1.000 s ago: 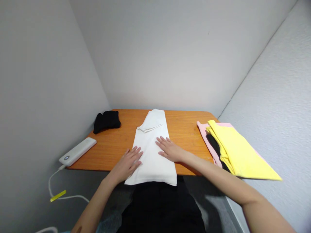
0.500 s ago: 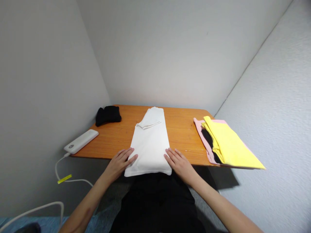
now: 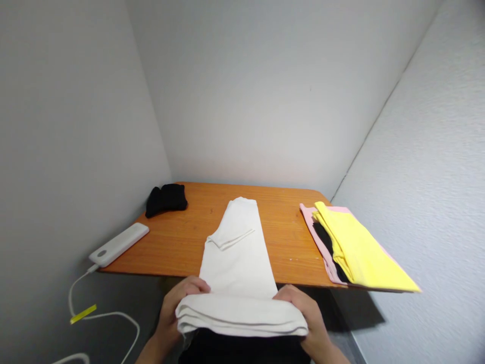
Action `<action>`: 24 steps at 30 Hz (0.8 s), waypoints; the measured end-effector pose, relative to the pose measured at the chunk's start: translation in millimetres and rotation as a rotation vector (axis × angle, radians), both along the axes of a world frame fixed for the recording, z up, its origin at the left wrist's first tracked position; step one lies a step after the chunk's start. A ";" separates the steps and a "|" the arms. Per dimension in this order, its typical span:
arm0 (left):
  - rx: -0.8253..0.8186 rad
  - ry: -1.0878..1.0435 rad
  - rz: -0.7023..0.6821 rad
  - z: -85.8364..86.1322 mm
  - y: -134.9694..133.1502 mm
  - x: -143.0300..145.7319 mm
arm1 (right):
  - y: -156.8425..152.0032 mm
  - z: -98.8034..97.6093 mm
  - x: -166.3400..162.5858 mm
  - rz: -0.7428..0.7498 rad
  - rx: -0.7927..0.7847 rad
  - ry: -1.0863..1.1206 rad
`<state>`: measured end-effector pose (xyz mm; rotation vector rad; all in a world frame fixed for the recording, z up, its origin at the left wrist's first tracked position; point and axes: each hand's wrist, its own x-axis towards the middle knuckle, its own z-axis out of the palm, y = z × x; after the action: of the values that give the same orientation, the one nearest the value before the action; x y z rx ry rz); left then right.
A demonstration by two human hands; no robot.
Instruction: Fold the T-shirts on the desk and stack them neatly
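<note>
A white T-shirt (image 3: 238, 263), folded into a long narrow strip with a sleeve laid across it, stretches from the table's middle over its front edge. Its near end is raised off the table and bent, showing several layers of hem. My left hand (image 3: 176, 308) is closed around the left side of that end, thumb on top. On the right side, my right hand (image 3: 305, 311) grips the same end, with its fingers partly hidden under the cloth.
On the wooden table (image 3: 291, 232), a stack with a yellow folded cloth (image 3: 359, 247) on pink and black ones overhangs the front right. A black bundled cloth (image 3: 166, 198) lies back left. A white power bank (image 3: 119, 244) with a white cable (image 3: 113, 314) sits front left. Walls close in the table.
Both hands went from lying flat on the shirt to gripping its near end, which is now lifted and bent toward me. The view has tilted upward.
</note>
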<state>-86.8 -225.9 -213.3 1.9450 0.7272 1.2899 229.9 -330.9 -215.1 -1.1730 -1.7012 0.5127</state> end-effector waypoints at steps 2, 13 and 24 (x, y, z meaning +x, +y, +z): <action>-0.063 -0.074 0.055 10.4 -6.9 9.0 | -2.3 1.2 -5.9 -0.134 -0.006 0.088; -0.150 0.289 0.485 75.4 151.3 88.4 | 186.2 79.8 28.3 -0.618 -0.165 -0.253; -0.430 1.050 0.555 29.7 147.3 83.6 | 155.2 7.1 8.9 -0.669 -0.587 -0.817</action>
<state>-3.2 -78.6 -183.6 2.0163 1.9622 0.1872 238.8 -175.7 -208.0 -2.5102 -1.6660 0.0861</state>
